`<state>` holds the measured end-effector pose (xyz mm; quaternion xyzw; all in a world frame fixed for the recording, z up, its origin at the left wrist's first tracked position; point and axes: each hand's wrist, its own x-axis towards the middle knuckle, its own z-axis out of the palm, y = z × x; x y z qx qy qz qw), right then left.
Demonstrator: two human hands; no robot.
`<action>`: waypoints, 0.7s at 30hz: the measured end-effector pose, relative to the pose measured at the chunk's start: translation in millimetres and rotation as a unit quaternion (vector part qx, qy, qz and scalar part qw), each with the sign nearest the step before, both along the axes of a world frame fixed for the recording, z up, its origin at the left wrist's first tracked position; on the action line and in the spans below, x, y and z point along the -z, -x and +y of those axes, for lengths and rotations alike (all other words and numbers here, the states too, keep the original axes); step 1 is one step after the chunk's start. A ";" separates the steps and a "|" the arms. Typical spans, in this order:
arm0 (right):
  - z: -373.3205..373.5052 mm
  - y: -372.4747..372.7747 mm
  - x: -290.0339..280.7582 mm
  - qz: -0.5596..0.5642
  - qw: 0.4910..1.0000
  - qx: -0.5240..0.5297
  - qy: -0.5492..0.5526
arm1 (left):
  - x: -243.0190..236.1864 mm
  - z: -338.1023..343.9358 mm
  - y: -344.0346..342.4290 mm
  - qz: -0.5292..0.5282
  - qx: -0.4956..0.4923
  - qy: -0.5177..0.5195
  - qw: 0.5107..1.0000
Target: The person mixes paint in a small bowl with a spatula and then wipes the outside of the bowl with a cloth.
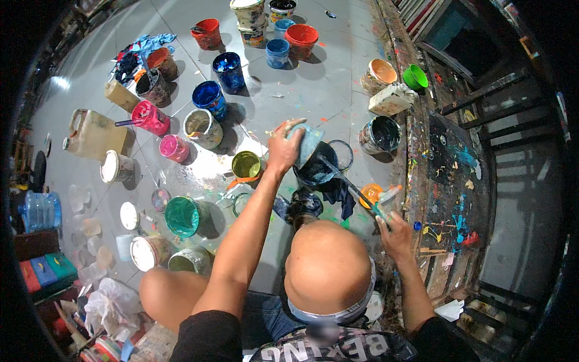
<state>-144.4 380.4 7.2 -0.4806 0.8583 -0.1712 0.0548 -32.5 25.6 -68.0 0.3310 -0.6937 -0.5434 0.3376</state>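
My left hand [285, 145] grips a paint-stained, pale blue plastic cup [311, 140], tilted above a dark paint bucket [310, 176]. In my right hand [395, 234] is the handle of a long paint-smeared stirring spatula [350, 183], which slants down to the left into the bucket's mouth. How deep its tip goes, and what lies inside the cup, I cannot tell. Beside the bucket is a clear round lid [342, 155]. A dark cloth [341, 199] lies against its near side, and an orange cup [371, 194] stands close to the spatula.
Left of my left arm are an olive paint cup [246, 164], a green paint tub [182, 216] and a grey bucket [203, 128]. Blue paint buckets [228, 72] stand farther off. On the right, a black-paint bucket [380, 134] sits beside a paint-splashed wooden bench [452, 181].
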 end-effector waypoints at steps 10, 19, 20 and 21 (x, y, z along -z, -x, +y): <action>30.2 -28.0 15.1 0.079 0.994 -0.029 -0.070 | -10.1 19.6 -0.7 -0.036 0.045 0.057 0.997; 28.0 -23.1 -71.1 0.089 0.988 -0.075 -0.097 | 0.0 14.0 -0.1 -0.007 0.016 0.017 1.000; 30.3 -20.2 -76.1 0.097 0.988 -0.077 -0.096 | -1.9 13.1 1.5 0.002 0.015 0.017 1.000; 31.1 -18.5 -81.3 0.104 0.987 -0.078 -0.095 | -3.8 12.3 3.1 0.011 0.014 0.017 1.000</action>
